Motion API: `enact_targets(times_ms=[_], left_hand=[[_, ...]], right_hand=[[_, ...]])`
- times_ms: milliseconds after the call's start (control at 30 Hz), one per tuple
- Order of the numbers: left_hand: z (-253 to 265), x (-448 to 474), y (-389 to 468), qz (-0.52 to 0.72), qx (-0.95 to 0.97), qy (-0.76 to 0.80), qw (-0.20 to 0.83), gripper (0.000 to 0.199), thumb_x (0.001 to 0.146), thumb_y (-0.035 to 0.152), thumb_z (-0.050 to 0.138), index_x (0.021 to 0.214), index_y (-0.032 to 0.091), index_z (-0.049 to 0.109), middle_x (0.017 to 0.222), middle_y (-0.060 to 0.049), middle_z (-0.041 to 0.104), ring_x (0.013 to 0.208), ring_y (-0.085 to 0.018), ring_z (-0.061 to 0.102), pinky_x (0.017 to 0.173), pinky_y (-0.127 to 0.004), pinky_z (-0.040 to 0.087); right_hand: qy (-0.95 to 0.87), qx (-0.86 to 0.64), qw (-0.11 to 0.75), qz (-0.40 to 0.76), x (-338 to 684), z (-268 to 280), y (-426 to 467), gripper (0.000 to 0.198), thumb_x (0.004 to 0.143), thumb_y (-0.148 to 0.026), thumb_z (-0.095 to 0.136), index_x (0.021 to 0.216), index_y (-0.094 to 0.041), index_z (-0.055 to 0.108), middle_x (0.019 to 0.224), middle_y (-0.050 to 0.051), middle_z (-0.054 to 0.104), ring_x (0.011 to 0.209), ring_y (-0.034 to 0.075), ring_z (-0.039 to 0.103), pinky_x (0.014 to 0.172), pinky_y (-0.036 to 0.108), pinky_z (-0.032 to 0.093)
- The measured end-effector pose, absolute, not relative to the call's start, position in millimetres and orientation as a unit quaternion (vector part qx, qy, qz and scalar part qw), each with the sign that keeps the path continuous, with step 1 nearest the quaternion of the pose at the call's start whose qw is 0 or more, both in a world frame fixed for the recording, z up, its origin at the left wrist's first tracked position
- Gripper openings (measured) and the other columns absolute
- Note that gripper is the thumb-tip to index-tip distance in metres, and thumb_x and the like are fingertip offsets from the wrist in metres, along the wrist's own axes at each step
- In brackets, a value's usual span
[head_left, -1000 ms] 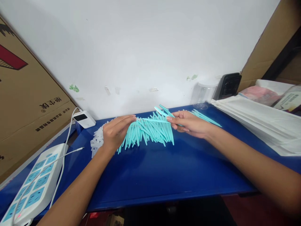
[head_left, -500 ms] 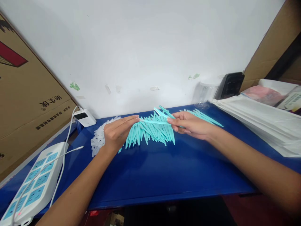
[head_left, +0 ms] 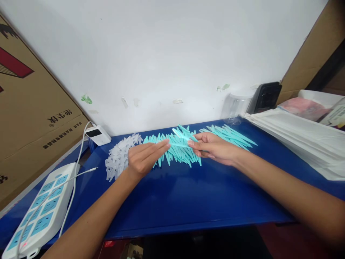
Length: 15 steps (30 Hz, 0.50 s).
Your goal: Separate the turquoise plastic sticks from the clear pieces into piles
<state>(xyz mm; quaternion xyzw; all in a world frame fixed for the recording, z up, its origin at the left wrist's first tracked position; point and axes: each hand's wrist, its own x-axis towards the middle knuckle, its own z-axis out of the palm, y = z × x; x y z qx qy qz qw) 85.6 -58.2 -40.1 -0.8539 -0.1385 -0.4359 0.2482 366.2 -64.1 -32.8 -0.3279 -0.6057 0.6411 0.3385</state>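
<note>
My left hand [head_left: 145, 158] is closed, its fingertips pinched at the left end of a slim teal plastic stick [head_left: 179, 145]. Whether a small clear cap sits between those fingers is hidden. The stick's other end lies in my right hand [head_left: 212, 148], whose thumb and fingers also grip a few more teal sticks [head_left: 180, 133] that point up and left. Beneath both hands a heap of similar teal sticks [head_left: 172, 158] spreads over the blue table [head_left: 188, 201]. Left of it lies a pile of translucent, cap-like pieces [head_left: 117, 158].
More teal sticks [head_left: 229, 136] lie at the right, near a clear jar [head_left: 237, 108] and a black object [head_left: 266, 97]. White sheets [head_left: 293, 140] are stacked at the right edge. A power strip [head_left: 43, 208], cable and white device [head_left: 98, 135] occupy the left.
My left hand has moved right, closer to my right hand, along the stick. My right hand has shifted slightly left and down, still gripping the teal sticks.
</note>
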Motion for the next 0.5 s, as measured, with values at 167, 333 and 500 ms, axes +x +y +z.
enact_targets(times_ms=[167, 333, 500], left_hand=[[-35, 97, -79, -0.352, -0.890, -0.139, 0.256, 0.043, 0.101, 0.011, 0.058, 0.139, 0.031, 0.065, 0.127, -0.004, 0.076, 0.081, -0.016, 0.079, 0.070, -0.029, 0.064], [-38, 90, -65, -0.479, -0.802, -0.206, 0.291, 0.039, 0.099, 0.011, 0.064, 0.132, 0.031, 0.070, 0.115, -0.002, 0.081, 0.081, -0.018, 0.079, 0.066, -0.028, 0.061], [-36, 59, -31, -0.469, -0.748, -0.366, 0.294, 0.016, 0.099, 0.029, 0.068, 0.112, 0.025, 0.077, 0.100, -0.004, 0.083, 0.083, -0.022, 0.079, 0.072, -0.031, 0.057]], right_hand=[[-0.603, -0.339, 0.347, 0.633, 356, -38, -65, 0.044, 0.081, -0.056, 0.083, 0.083, -0.019, 0.059, 0.065, -0.002, 0.065, 0.046, 0.006, 0.033, 0.045, 0.026, 0.021], [-0.624, -0.416, 0.384, 0.539, 371, -34, -55, 0.049, 0.080, -0.064, 0.080, 0.087, -0.020, 0.059, 0.067, -0.001, 0.068, 0.045, 0.007, 0.031, 0.046, 0.026, 0.020], [-0.700, -0.566, 0.374, 0.226, 416, -18, -34, 0.036, 0.092, -0.056, 0.069, 0.092, -0.021, 0.063, 0.071, 0.004, 0.075, 0.051, 0.014, 0.053, 0.053, 0.029, 0.035]])
